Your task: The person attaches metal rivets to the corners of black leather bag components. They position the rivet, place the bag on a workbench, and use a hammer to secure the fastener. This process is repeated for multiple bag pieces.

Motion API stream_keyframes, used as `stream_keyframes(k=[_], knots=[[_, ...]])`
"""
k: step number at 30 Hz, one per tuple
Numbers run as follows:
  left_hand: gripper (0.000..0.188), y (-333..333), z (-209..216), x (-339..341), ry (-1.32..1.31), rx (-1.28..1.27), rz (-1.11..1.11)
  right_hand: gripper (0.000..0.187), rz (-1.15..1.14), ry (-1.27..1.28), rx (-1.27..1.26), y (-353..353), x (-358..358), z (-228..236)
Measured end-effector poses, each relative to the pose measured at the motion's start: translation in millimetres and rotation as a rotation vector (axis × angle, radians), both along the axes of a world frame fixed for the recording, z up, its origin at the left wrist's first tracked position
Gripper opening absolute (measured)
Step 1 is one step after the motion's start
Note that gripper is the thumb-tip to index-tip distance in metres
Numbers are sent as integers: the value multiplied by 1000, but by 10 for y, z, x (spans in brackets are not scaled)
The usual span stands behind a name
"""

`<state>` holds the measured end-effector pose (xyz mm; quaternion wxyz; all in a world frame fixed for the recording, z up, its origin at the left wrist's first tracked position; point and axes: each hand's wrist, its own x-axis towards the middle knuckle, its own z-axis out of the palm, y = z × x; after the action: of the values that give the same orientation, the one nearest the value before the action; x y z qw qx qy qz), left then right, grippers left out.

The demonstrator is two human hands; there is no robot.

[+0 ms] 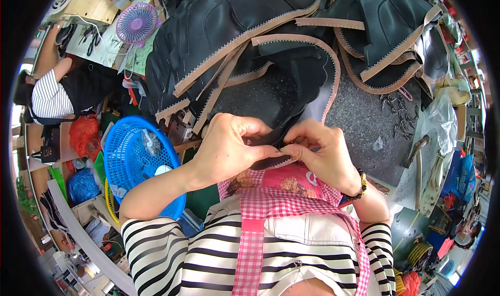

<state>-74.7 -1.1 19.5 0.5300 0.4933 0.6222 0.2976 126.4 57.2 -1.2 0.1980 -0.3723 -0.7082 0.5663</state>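
Both my hands pinch the near edge of a black leather boot upper (304, 77) with a tan border, its grey lining partly showing. My left hand (224, 145) is closed on the edge with thumb and fingers. Close beside it, my right hand (325, 152) also grips the edge, thumb tips almost meeting. Whether something small sits between the fingertips I cannot make out. Just beyond, a pile of black leather uppers (213, 40) with zigzag tan borders lies on the dark, speckled worktop (359, 134). More such uppers (390, 30) are stacked at the far right.
Small dark metal hooks (403, 113) are scattered on the worktop's right side, near a hammer (415, 152) and clear plastic bag (442, 119). A blue plastic basket (112, 150) stands left. Farther off are a purple fan (136, 24) and another person (52, 95) in a striped sleeve.
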Motion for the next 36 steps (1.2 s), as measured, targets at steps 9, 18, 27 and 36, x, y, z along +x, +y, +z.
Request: stream_keyframes(k=[9,18,27,36], knots=[[22,-56,-88,51,-52,36,48,5,38,51,205,-32,43,-139],[16,-186,-301,93,-42,231,99,23,-27,-48,-15,-54,19,-49],[15,-371,-405,145,-36,136,151,28,-66,70,-96,-207,79,-268],[22,-502,-573,137,-145,24,182,25,-140,112,156,-394,81,-362]])
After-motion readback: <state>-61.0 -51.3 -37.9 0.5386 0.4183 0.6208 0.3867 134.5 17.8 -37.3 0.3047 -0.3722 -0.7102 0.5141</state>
